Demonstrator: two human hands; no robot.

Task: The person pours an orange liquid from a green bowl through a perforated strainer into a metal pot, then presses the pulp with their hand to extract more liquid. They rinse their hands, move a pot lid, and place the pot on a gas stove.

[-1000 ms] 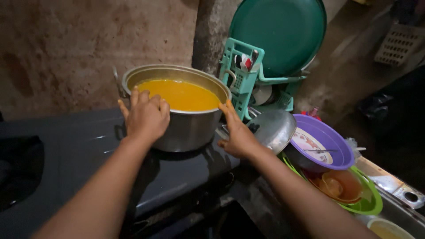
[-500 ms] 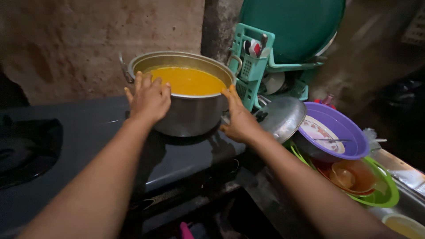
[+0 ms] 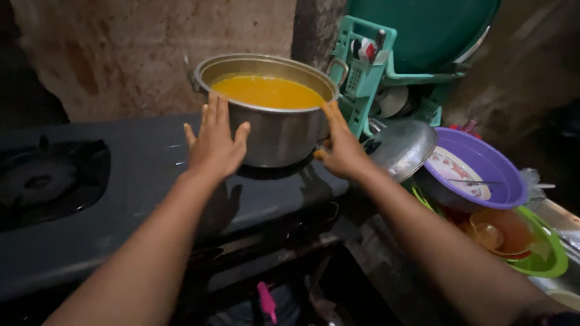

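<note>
We have both hands on the metal pot (image 3: 272, 121), which stands on the right part of the dark stove top (image 3: 121, 181), at about 12 o'clock from us, close to the rough wall (image 3: 121, 54). Our left hand (image 3: 214, 142) is spread flat, fingers up, against the near wall of the pot at its 7 o'clock side, and our right hand (image 3: 341, 148) is also open and pressed on the pot at its 4 o'clock side; neither hand closes around a handle. We judge that the pot is only steadied or pushed for now: its bottom seems to rest on the stove, so no lifting is done. The pot is almost full with yellow-orange soup (image 3: 266, 92), and it has no cover on. The metal lid (image 3: 399, 148) lies tilted just beside the pot at 3 o'clock, near our right wrist. Counting: one pot, one lid, two hands, one unused burner (image 3: 42, 181) at 9 o'clock. At 1 o'clock stands one teal plastic rack (image 3: 362, 66) with one big green round tray (image 3: 429, 30) leaning on it. At 4 o'clock we see one purple bowl (image 3: 483, 163) on top of one green bowl (image 3: 547, 253); some dishes are inside, but we cannot count them surely.
</note>
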